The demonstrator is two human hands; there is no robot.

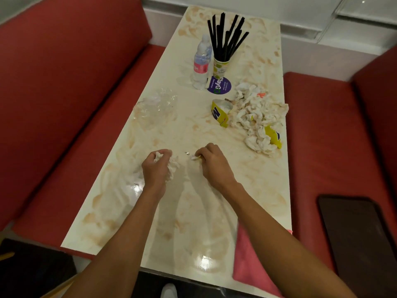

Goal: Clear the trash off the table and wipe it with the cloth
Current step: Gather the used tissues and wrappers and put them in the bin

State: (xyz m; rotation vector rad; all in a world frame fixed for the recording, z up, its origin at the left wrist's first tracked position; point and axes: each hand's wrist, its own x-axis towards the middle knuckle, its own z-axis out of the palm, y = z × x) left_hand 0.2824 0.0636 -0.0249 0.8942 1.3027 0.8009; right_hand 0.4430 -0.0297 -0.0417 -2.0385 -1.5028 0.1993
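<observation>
- Now the left hand point(155, 168) is closed around a crumpled white tissue point(173, 166), low over the middle of the tabletop point(193, 211).
- Just beside it, the right hand point(211, 162) pinches a small white scrap point(195, 157) with its fingertips, at the surface.
- Between the hands and the near edge lies a wide stretch of glossy surface with orange-brown smears, crossed only by the two forearms.
- A pink cloth point(251, 263) lies at the near right corner, partly under the right forearm, and hangs over the near edge.
- A pile of used tissues point(255, 117) reaches up to the right edge, with one yellow wrapper point(220, 114) on its left side and a second yellow wrapper point(274, 136) at its near end. The blue letters on them I cannot read.
- Crumpled clear plastic point(156, 108) sits close to the left edge.
- Farther back stand a water bottle point(202, 61) with a pink label and, touching it, a paper cup point(222, 64) full of black straws point(225, 35). The print on both is too small to read.
- In front of the cup a round purple card point(219, 84) shows the letters "layG".
- Red benches point(64, 104) run close along both long sides, and a dark flat device point(361, 244) lies on the right one.
</observation>
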